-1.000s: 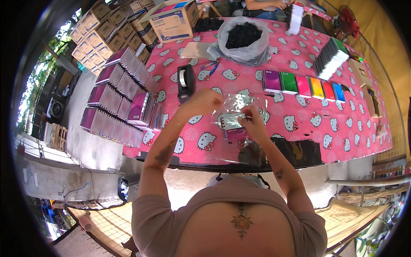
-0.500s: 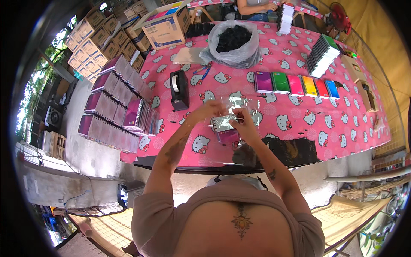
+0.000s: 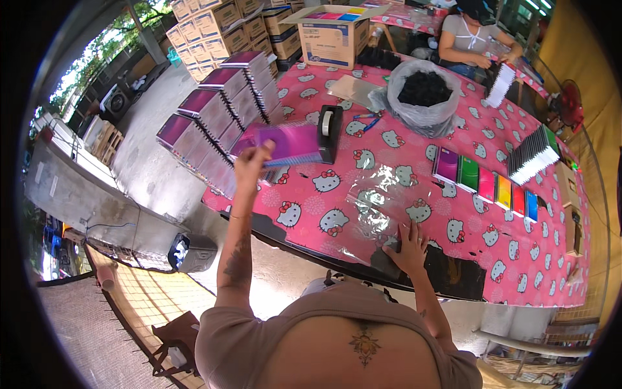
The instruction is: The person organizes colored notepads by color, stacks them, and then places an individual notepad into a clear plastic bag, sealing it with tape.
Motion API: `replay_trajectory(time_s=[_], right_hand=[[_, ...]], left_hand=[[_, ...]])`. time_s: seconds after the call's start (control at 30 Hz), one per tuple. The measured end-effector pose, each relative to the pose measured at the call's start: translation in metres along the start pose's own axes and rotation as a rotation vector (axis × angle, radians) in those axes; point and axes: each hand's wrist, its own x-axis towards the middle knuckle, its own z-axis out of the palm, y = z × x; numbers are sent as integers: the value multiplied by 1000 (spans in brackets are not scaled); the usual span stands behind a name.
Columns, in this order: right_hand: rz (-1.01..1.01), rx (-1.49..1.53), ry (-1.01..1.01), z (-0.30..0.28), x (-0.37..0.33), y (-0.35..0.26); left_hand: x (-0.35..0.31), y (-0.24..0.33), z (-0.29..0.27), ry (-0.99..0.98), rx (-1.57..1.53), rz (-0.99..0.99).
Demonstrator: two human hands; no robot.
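Note:
My left hand (image 3: 253,167) pinches the near-left end of a purple spiral notebook (image 3: 293,144), which is slightly blurred and held level beside the tall stacks of purple notebooks (image 3: 214,104). The notebook's far end reaches the black tape dispenser (image 3: 329,135). My right hand (image 3: 409,250) lies with spread fingers on the near edge of the table, over the corner of a clear plastic sleeve (image 3: 382,201). The sleeve rests flat on the pink patterned tablecloth (image 3: 311,256), its glare hiding parts of it.
Right of centre, several small notebooks (image 3: 484,185) in different colours form a row, with a notebook stack (image 3: 531,155) behind. A plastic bag (image 3: 424,120) of black pieces, pens (image 3: 370,122) and an open carton (image 3: 330,42) stand farther back. A co-worker (image 3: 476,42) handles notebooks at the far side.
My hands have parted from the notebook and plastic at the middle. My left hand moved left and holds a purple notebook near the stacks; my right hand moved down onto the sleeve. The view turned left.

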Motion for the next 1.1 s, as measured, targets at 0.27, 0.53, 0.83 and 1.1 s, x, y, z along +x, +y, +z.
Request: replay_trajectory(time_s=[0.27, 0.53, 0.83, 1.1], right_hand=[[-61, 40, -9, 25, 34, -33], [-116, 127, 46, 44, 52, -50], [225, 123, 531, -33, 38, 147], [441, -138, 643, -160, 49, 437]], left_hand=[[21, -34, -51, 305, -369, -241], [-115, -70, 122, -408, 743, 714], [-153, -104, 185, -701, 983, 676], [-232, -22, 434, -779, 488, 959]])
